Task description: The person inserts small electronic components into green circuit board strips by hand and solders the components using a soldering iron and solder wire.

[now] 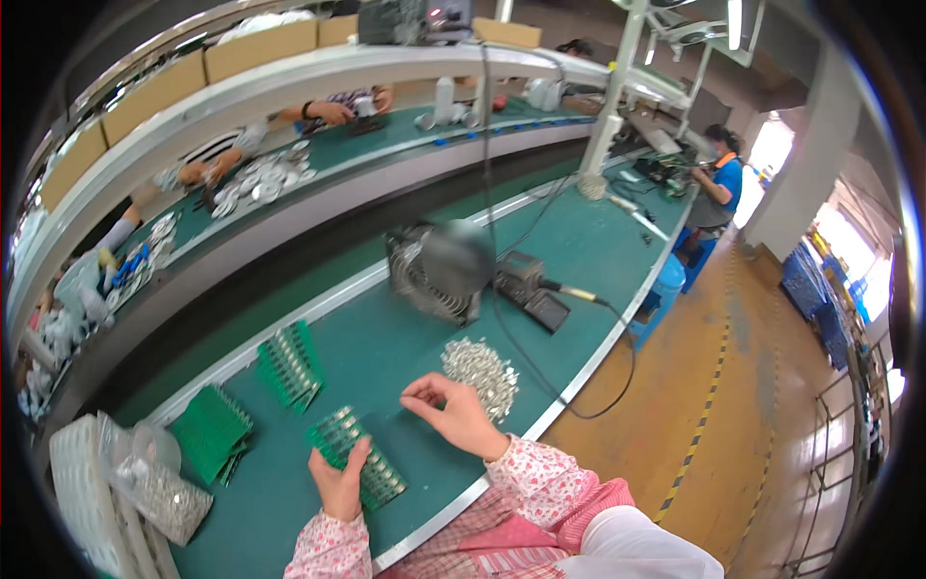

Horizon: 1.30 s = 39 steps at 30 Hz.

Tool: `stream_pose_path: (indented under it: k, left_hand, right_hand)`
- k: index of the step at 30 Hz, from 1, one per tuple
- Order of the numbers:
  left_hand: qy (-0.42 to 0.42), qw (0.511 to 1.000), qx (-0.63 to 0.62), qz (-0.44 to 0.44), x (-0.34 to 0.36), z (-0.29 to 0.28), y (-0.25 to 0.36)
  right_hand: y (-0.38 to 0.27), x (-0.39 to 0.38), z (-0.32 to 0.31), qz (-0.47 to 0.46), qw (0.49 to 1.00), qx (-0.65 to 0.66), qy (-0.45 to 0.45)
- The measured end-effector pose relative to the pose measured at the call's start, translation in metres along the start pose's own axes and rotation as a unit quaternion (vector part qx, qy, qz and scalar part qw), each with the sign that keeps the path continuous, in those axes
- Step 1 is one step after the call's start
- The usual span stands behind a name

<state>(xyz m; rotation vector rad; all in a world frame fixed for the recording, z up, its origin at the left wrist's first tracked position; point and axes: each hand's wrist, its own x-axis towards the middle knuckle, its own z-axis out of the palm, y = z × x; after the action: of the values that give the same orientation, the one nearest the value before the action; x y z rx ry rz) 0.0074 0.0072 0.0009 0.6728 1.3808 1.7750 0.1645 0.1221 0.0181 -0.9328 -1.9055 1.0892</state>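
My left hand [340, 481] grips the near-left edge of a green circuit board panel [384, 490], thumb on top. Rows of small silvery parts run along the panel. To its right, my right hand [453, 417] hangs over the bench with thumb and forefinger pinched together. Whatever lies between those fingertips is too small to make out. Just beyond that hand is a heap of small metal parts [480, 372]. Another stack of panels with silvery parts [291, 365] sits farther off, and a stack of green boards [209, 434] lies to the left.
A fan [429, 275] and a soldering station [529, 285] with a trailing cable stand beyond the heap. On the left are a bag of small parts [166, 497] and a white plastic crate [92, 482]. Co-workers' hands [331, 113] work across the line; a person in blue [723, 179] sits farther right.
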Motion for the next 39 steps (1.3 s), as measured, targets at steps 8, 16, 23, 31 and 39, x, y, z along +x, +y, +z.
stream_pose_path:
  k: [8,16,23,31,39]
  left_hand:
    - [-0.031,0.998,0.035,0.034,0.012,0.008,-0.002]
    - [-0.038,0.997,0.044,0.041,0.007,0.001,-0.004]
    - [-0.021,0.997,0.059,0.055,0.005,0.006,-0.002]
    - [-0.02,0.994,0.081,0.067,0.005,0.008,0.001]
    - [-0.038,0.996,0.063,0.052,0.004,0.007,0.0]
  right_hand:
    - [-0.002,0.004,0.032,0.173,0.899,0.38,-0.13]
    - [-0.006,-0.002,0.049,0.193,0.886,0.396,-0.143]
    - [-0.006,-0.008,0.053,0.186,0.89,0.399,-0.119]
    - [-0.006,-0.007,0.05,0.191,0.89,0.398,-0.112]
    - [-0.007,-0.008,0.049,0.168,0.896,0.395,-0.118]
